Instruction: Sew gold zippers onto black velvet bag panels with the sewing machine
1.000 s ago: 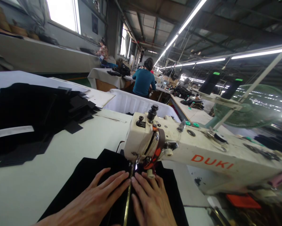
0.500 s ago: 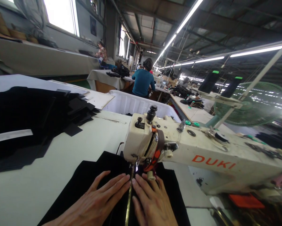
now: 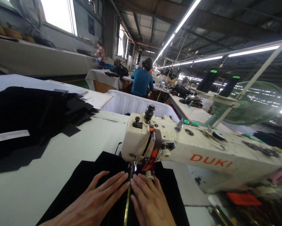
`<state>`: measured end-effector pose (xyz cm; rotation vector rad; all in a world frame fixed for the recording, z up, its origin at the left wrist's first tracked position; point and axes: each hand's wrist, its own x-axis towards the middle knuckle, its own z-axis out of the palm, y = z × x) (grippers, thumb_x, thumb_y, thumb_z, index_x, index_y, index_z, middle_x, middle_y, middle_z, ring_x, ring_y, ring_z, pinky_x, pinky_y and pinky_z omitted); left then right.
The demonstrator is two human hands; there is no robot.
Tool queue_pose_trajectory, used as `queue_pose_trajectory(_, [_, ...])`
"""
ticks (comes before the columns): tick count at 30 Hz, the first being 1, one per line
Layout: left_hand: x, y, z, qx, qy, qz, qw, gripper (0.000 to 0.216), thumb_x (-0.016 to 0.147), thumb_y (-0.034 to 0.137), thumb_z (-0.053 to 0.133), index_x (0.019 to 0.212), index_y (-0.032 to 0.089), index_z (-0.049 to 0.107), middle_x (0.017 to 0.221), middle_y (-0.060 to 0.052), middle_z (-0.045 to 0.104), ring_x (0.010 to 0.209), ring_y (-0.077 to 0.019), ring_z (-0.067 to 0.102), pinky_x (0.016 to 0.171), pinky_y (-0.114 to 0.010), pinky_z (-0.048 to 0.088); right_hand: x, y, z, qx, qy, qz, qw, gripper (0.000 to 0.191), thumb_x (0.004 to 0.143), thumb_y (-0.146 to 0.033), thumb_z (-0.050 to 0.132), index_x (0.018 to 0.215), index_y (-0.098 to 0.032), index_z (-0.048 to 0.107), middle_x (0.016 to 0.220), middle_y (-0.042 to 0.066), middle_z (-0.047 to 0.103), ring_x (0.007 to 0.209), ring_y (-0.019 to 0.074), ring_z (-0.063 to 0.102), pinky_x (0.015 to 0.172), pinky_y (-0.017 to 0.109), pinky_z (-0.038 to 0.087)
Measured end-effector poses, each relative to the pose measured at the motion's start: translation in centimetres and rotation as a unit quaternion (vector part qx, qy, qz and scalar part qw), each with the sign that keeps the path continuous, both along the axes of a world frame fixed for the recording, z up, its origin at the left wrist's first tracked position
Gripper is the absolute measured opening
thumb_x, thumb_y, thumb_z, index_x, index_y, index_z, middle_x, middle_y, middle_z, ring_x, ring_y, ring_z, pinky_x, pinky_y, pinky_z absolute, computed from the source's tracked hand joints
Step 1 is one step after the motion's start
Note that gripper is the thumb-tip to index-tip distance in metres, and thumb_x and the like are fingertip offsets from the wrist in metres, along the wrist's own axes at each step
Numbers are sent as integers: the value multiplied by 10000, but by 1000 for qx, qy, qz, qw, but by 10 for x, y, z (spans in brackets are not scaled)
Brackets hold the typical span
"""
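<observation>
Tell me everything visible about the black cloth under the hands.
The black cloth looks matte and lies flat on the pale table, its far left edge stepped. A shiny gold strip runs along it, between the left hand and right hand, both resting palm-down on it. Its far part reaches under the sewing machine; its near end is out of frame.

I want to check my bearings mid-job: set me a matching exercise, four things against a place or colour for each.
1. gold strip
2. DUKI lettering
3. ribbed bin
4. fan

A. green
B. orange
C. lying along the black cloth
D. white

Right pairs: 1-C, 2-B, 3-D, 4-A.
</observation>
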<state>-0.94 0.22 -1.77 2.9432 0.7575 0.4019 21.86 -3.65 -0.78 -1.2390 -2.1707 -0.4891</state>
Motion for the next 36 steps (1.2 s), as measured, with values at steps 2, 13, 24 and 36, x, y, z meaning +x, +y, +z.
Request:
queue_pose_trajectory(2, [-1, 1, -1, 3, 1, -5, 1000, 978, 850, 457, 681, 1597, 247, 86, 1581, -75, 306, 1380, -320, 448, 1161, -558, 331, -2, 1, -4, 17, 25, -2, 1000, 368, 1070, -279, 324, 1086, -212, 685, 1055, -41, 765, 948, 147, 720, 922, 297, 533])
queue_pose_trajectory(13, [-1, 1, 1, -4, 16, -2, 1000, 1032, 828, 474, 703, 1598, 268, 47, 1581, -60, 298, 1381, -327, 446, 1131, -582, 368, 4, 2, 1, -5, -19, 26, 999, 331, 1055, -232, 357, 1135, -187, 676, 1161, -28, 738, 1029, 132, 708, 998, 254, 518])
queue_pose_trajectory(24, [-3, 2, -2, -50, 22, 0, 999, 991, 861, 421, 676, 1593, 300, 20, 1599, -63, 251, 1409, -325, 396, 1155, -628, 252, -1, 2, -19, 3, 60, 21, 998, 284, 1046, -250, 416, 1091, -202, 692, 1123, -35, 749, 1041, 102, 694, 1191, 241, 264])
queue_pose_trajectory(36, [7, 12, 14, -95, -13, 42, 995, 902, 839, 390, 706, 1577, 321, 193, 1604, -67, 293, 1443, -386, 299, 1139, -651, 289, 10, 13, -16, -79, -1, -1, 997, 323, 961, -118, 471, 1227, -171, 647, 1194, 70, 721, 1123, 218, 678, 1052, 427, 509])
